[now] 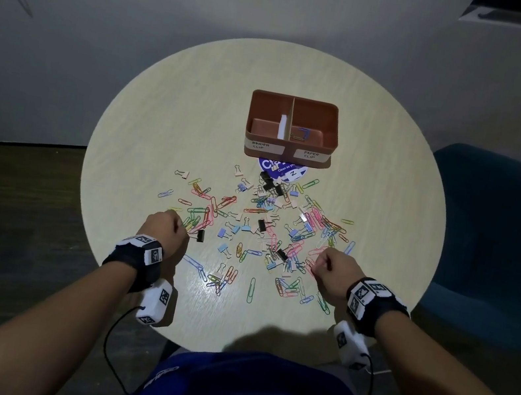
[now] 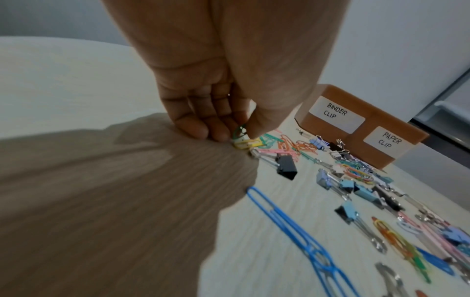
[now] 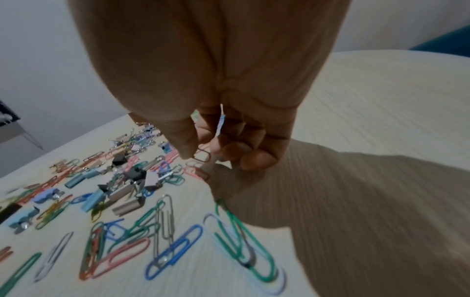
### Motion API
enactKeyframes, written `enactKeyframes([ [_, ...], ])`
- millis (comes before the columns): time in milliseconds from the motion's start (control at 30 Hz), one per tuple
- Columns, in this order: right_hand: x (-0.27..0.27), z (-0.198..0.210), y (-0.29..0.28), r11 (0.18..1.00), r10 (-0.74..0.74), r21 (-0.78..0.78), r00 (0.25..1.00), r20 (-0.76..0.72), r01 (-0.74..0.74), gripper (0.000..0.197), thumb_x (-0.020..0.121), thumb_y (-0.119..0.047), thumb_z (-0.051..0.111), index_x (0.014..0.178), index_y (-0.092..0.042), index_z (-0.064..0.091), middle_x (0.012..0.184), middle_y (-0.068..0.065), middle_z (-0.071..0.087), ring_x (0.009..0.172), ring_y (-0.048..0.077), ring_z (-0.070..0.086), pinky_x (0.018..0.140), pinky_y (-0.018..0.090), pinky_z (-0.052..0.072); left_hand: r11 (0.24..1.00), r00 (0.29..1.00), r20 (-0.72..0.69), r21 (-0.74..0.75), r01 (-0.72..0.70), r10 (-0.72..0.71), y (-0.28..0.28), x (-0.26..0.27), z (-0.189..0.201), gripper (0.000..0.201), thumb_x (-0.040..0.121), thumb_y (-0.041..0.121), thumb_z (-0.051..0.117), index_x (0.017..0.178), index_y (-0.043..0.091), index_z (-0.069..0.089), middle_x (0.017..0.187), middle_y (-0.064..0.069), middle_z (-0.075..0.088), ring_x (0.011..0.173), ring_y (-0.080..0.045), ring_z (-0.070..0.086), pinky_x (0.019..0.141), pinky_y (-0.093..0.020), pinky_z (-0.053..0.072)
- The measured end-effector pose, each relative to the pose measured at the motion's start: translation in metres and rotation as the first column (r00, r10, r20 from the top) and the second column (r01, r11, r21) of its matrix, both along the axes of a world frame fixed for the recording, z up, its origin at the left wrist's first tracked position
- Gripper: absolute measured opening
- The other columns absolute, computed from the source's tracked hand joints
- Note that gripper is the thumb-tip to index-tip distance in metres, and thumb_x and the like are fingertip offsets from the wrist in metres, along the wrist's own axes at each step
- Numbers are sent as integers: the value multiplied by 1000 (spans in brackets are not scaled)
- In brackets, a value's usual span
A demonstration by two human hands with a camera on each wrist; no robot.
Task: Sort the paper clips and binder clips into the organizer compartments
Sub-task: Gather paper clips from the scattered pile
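The brown organizer (image 1: 288, 146) stands at the back of the round table, its front labelled BINDER CLIP on the left and PAPER CLIP on the right. A few paper clips (image 1: 300, 133) lie in the right compartment. Coloured paper clips and binder clips (image 1: 260, 228) are scattered between the organizer and my hands. At the pile's left edge my left hand (image 1: 179, 223) curls down, pinching a green paper clip (image 2: 240, 130) just above a yellow one (image 2: 248, 144). My right hand (image 1: 319, 260) at the pile's right edge pinches a red paper clip (image 3: 203, 156), with a pale blue clip (image 3: 220, 122) tucked in its palm.
A black binder clip (image 1: 200, 235) lies just right of my left hand. A blue round label (image 1: 280, 167) sits partly under the organizer's front. A dark teal chair (image 1: 502, 240) stands to the table's right. More paper clips (image 1: 288, 287) lie near the front edge between my wrists.
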State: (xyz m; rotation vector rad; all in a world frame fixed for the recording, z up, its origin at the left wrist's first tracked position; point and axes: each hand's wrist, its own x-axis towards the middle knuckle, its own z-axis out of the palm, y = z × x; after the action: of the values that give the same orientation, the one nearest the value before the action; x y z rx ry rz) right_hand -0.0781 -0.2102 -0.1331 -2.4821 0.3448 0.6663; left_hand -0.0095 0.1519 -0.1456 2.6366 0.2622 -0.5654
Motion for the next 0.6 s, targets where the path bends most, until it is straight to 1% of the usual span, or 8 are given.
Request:
enactKeyframes([
  [67, 0, 2, -4, 1000, -18, 2, 1000, 26, 18, 10, 89, -14, 57, 80, -18, 59, 79, -1, 67, 76, 20, 63, 69, 31, 51, 999, 999, 21, -25, -25, 25, 2, -1, -1, 11, 91, 18, 54, 91, 11, 61, 85, -9, 64, 73, -26, 55, 64, -28, 38],
  [100, -1, 2, -5, 1000, -24, 0, 999, 30, 24, 13, 89, -13, 58, 78, -21, 59, 78, -4, 66, 76, 19, 63, 67, 29, 50, 998, 999, 30, -46, -38, 39, 3, -2, -2, 8, 91, 18, 56, 90, 11, 61, 85, -8, 64, 72, -25, 56, 64, -27, 39],
  [167, -1, 2, -5, 999, -36, 8, 999, 17, 35, 13, 88, -11, 60, 81, -22, 60, 76, -7, 64, 75, 16, 63, 64, 23, 47, 994, 997, 36, -86, -63, 67, 6, -2, -3, 3, 88, 16, 61, 91, 14, 61, 85, -6, 64, 73, -23, 56, 66, -26, 39],
  [200, -1, 2, -4, 999, -44, 10, 999, 5, 44, 10, 88, -12, 62, 84, -21, 62, 78, -7, 64, 74, 16, 63, 64, 23, 48, 994, 997, 33, -91, -67, 71, 6, -1, -3, 6, 87, 16, 64, 92, 16, 61, 86, -6, 65, 74, -23, 57, 68, -26, 39],
  [267, -2, 1, -1, 999, -38, -15, 999, -17, 38, 5, 87, -18, 67, 89, -21, 63, 81, -4, 64, 73, 16, 63, 64, 24, 48, 996, 998, 26, -64, -54, 56, 5, 0, -2, 4, 86, 16, 65, 90, 16, 63, 89, -8, 67, 77, -25, 58, 69, -26, 41],
  [333, -2, 0, 3, 998, 12, -66, 999, -35, -15, 8, 85, -22, 69, 89, -22, 62, 82, -4, 63, 74, 16, 61, 63, 24, 47, 999, 999, 21, -28, -25, 25, 4, 0, -1, 5, 88, 16, 62, 90, 13, 66, 92, -11, 69, 80, -28, 60, 69, -28, 42],
  [467, -2, -1, 12, 988, 82, -128, 995, -65, -90, 3, 81, -17, 61, 80, -20, 59, 82, 3, 68, 78, 24, 66, 72, 34, 57, 999, 999, -8, 26, 46, -46, 0, -2, 4, 16, 90, 14, 56, 95, 7, 69, 96, -14, 70, 93, -33, 63, 76, -32, 47],
  [600, -2, 1, 13, 980, 104, -163, 992, -65, -113, 7, 79, -15, 60, 74, -19, 56, 82, 4, 64, 77, 24, 62, 69, 32, 53, 999, 999, -10, 6, 42, -42, -2, -2, 5, 16, 91, 15, 54, 96, 7, 66, 96, -13, 69, 90, -32, 61, 72, -30, 44],
])
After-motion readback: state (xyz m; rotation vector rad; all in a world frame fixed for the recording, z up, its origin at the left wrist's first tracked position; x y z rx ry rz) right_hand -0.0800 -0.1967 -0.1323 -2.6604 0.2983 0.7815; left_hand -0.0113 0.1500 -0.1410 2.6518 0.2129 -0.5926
